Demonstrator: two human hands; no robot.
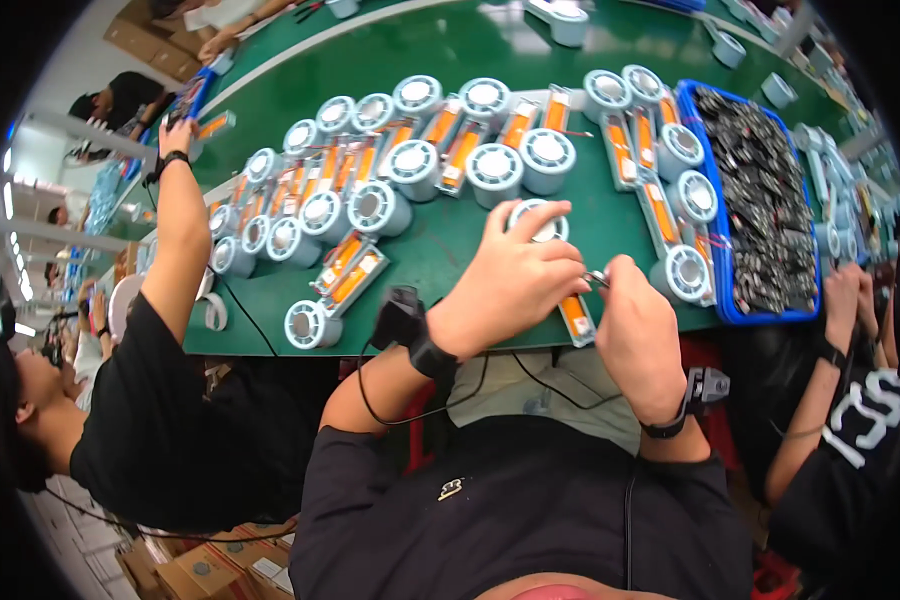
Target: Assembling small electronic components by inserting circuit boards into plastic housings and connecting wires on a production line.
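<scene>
My left hand (515, 280) is closed around a pale blue device with a round head (545, 226) and an open handle that shows an orange insert (576, 314). It lies just over the near edge of the green table. My right hand (638, 335) is beside it, with thumb and fingers pinched together. Between the two hands sits a small dark, shiny part (597, 279), at the right hand's fingertips; its kind is too small to tell. The fingers of both hands partly hide the device's middle.
Several like devices (495, 172) stand in rows across the green table (440, 275). A blue tray (727, 316) full of small black parts lies at the right. One person (170, 420) reaches over the table at my left; another person's hands (850, 300) are at my right. Thin cables hang from my wrists.
</scene>
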